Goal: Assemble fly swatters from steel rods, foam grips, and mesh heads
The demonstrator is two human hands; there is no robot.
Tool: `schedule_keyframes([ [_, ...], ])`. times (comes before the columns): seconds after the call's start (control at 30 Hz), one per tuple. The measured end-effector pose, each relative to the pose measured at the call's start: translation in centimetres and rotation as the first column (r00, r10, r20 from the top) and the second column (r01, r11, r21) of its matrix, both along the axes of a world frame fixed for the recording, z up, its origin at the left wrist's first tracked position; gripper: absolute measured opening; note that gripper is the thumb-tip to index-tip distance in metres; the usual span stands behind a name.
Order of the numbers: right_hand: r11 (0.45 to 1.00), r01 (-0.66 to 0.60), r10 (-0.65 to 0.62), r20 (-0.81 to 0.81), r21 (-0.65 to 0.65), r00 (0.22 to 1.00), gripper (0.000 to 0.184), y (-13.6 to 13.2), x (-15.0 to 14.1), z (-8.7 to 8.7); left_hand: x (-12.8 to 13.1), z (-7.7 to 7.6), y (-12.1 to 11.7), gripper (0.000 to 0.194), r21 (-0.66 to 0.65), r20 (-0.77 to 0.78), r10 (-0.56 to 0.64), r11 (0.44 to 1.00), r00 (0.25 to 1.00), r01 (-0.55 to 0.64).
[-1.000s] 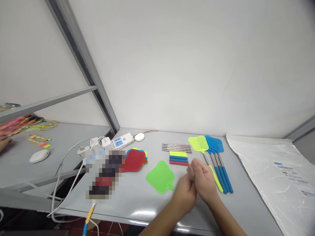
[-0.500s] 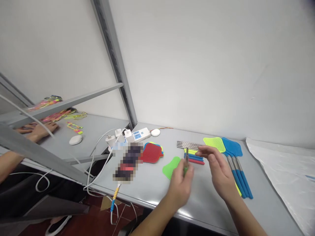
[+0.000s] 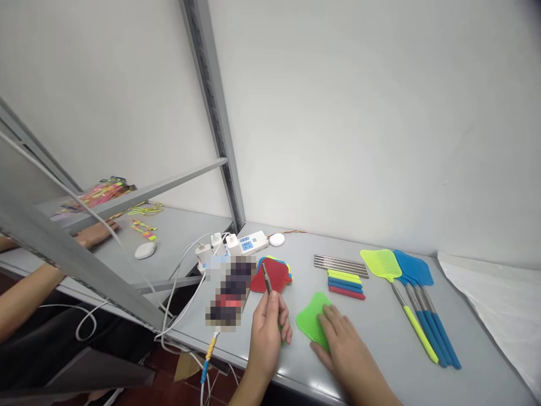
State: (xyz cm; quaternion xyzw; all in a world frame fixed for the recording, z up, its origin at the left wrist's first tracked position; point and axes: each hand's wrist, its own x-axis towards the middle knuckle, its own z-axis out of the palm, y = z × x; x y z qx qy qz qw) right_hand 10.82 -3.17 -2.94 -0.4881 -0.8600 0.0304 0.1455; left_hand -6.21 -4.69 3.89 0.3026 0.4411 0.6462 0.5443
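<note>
My left hand (image 3: 268,326) is closed around a metal rod (image 3: 266,277) that points up and away; a bit of green shows below the fingers. A green perforated fly swatter head (image 3: 313,317) lies on the table to its right. My right hand (image 3: 340,338) holds this head by its right side, fingers over the mesh and thumb at the near edge. Beyond are several bare metal rods (image 3: 340,265) side by side and a row of yellow, blue and red handle grips (image 3: 345,283). Red, blue and yellow swatter heads (image 3: 276,276) are stacked behind my left hand.
Assembled yellow (image 3: 406,304) and blue fly swatters (image 3: 435,318) lie at right, beside a white plastic sheet (image 3: 486,316). At left are a blurred phone-like object (image 3: 230,296), a power strip (image 3: 253,242), cables and a metal shelf post (image 3: 215,113). Another person's arm (image 3: 38,299) works beyond.
My left hand has moved left with the rod. My right hand has come down from beside the handle grips onto the green swatter head. The view has shifted slightly.
</note>
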Motion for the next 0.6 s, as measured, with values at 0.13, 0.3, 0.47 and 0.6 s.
schedule_keyframes([
  [0.13, 0.997, -0.027, 0.030, -0.036, 0.078, 0.999, 0.044, -0.4, 2.0, 0.1, 2.0, 0.0, 0.7, 0.039, -0.019, -0.006, -0.057, 0.998, 0.998, 0.057],
  [0.3, 0.989, 0.106, -0.141, -0.406, -0.108, 0.903, 0.036, -0.7, 7.2, 4.9, 5.5, 0.5, 1.2, 0.034, -0.012, -0.050, -0.170, 0.986, 0.984, 0.169],
  [0.47, 0.887, 0.350, -0.409, -0.863, -0.301, 0.297, 0.035, 0.4, 10.4, 10.7, 10.0, 0.1, 1.9, 0.044, -0.025, -0.122, -0.420, 0.907, 0.900, 0.420],
  [0.6, 0.951, 0.219, -0.166, -0.958, -0.219, -0.234, 0.042, 2.7, 10.2, 14.1, 13.3, 0.0, 3.0, 0.044, -0.025, -0.216, -0.585, 0.804, 0.782, 0.594],
])
